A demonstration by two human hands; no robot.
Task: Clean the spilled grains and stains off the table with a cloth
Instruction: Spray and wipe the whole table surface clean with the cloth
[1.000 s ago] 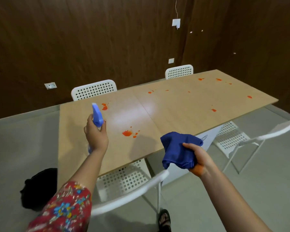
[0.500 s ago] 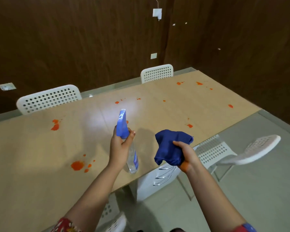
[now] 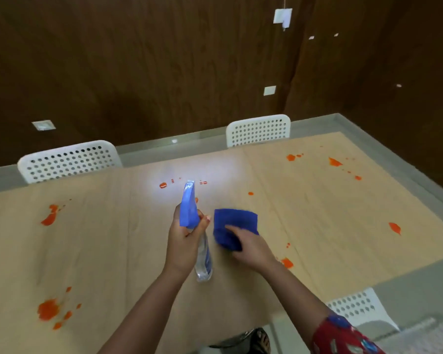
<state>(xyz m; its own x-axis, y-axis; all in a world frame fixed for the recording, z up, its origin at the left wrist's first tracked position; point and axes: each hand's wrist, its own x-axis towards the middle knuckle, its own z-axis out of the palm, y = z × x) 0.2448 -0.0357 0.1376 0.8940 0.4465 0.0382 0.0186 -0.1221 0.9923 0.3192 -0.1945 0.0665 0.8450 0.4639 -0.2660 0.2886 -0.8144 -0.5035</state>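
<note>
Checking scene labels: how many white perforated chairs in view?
3 white perforated plastic chairs: one far left, one far centre-right, both behind the light wooden table; one near right. More may hide under it.

I see a pale wood-grain counter (image 3: pixel 317 226) spattered with orange stains. The largest splash (image 3: pixel 48 309) is at my near left, with a streak (image 3: pixel 49 217) further back. Small spots (image 3: pixel 163 185) sit in the glare at the far middle, and blots (image 3: pixel 334 162) mark the far right. One drop (image 3: pixel 395 228) lies by the right edge. A blue cloth (image 3: pixel 237 221) appears to lie flat near the middle.
</note>
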